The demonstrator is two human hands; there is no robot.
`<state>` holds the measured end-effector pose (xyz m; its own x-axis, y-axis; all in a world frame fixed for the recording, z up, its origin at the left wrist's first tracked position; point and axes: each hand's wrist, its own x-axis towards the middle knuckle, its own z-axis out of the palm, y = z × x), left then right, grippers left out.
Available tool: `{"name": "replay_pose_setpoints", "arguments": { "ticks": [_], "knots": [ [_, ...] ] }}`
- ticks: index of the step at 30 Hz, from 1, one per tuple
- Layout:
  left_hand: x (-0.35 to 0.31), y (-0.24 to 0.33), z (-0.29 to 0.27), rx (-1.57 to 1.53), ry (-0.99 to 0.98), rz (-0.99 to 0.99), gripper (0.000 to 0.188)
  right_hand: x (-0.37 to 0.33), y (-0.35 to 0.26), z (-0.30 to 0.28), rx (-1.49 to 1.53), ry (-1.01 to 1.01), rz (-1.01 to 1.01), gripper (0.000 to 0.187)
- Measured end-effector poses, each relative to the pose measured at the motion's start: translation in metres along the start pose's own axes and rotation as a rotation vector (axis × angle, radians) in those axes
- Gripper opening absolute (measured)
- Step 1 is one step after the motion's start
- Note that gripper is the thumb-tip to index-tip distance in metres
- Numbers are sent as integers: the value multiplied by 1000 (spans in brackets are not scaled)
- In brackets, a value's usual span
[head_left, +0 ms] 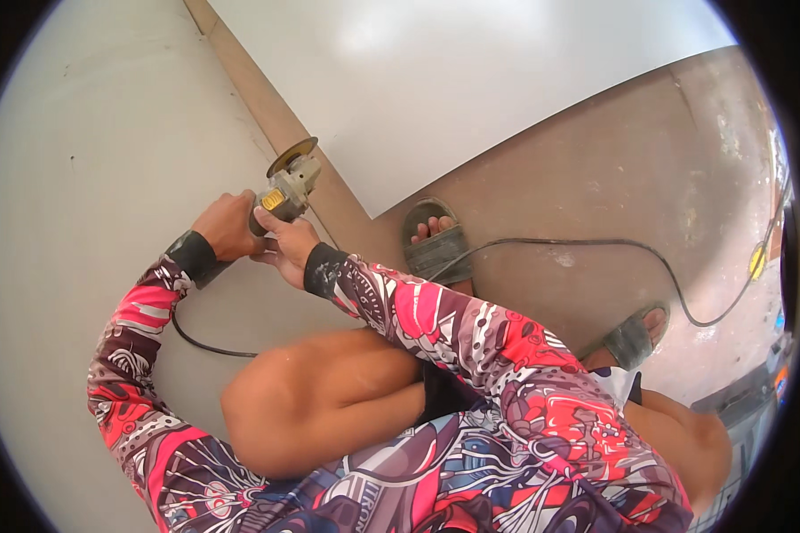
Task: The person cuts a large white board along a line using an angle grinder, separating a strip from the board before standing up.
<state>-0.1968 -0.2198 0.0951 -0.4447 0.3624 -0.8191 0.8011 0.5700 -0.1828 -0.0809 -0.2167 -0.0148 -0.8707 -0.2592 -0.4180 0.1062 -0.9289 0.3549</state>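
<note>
The step in hand seems to be the handling of the grinder close to an edge, perhaps the start or a pause of a cut; I cannot tell if the disc is turning. The grinder is in the upper left part of the frame, left of the centre, with its disc turned upward, between the pale expanse at the left and the white panel at the top. Whether the disc touches anything is not clear. In my judgement, the next move calls for a firm hold with both hands, a steady angle of the disc, and the cord well away from it. The left hand is closed around the body of the grinder, with its arm rising from the lower left and bent at the elbow. The right hand is also clamped on the body, the thumb lying over it; its forearm comes slantwise from the lower right, and the two hands meet, one touching the other.
</note>
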Motion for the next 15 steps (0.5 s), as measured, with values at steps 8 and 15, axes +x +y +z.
{"name": "replay_pose_setpoints", "arguments": {
  "ticks": [8,15],
  "knots": [
    [-1,6,3,39,3,51,51,-8,4,-9,21,-44,0,44],
    [-1,12,4,32,2,99,66,-19,-3,-9,-89,-5,48,63]
  ]
}}
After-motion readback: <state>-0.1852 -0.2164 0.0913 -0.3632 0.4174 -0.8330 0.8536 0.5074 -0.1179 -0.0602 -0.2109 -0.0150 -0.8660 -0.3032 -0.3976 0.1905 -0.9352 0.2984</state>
